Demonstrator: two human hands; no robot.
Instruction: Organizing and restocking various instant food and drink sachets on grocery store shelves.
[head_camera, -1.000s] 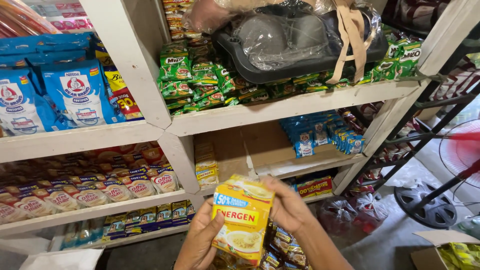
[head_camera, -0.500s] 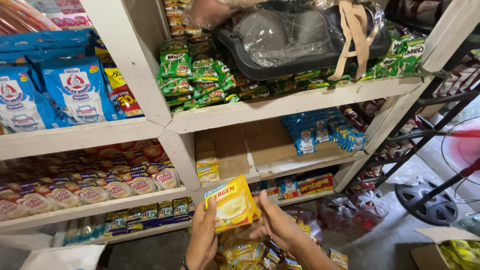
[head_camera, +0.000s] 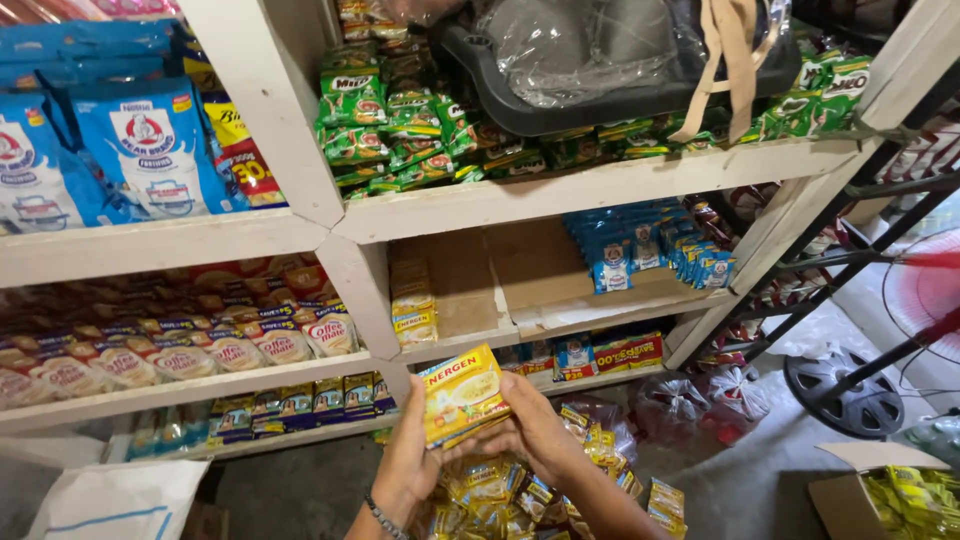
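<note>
Left hand and right hand both closed around yellow sachet pack, held before the white shelf's lower front edge, above loose yellow sachets; stacked yellow sachets behind.

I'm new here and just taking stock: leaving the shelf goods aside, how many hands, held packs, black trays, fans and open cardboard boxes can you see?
hands: 2, the left hand and right hand
yellow pack, held by both: 1
black tray: 1
fan: 1
open cardboard box: 1
Total: 6
</note>
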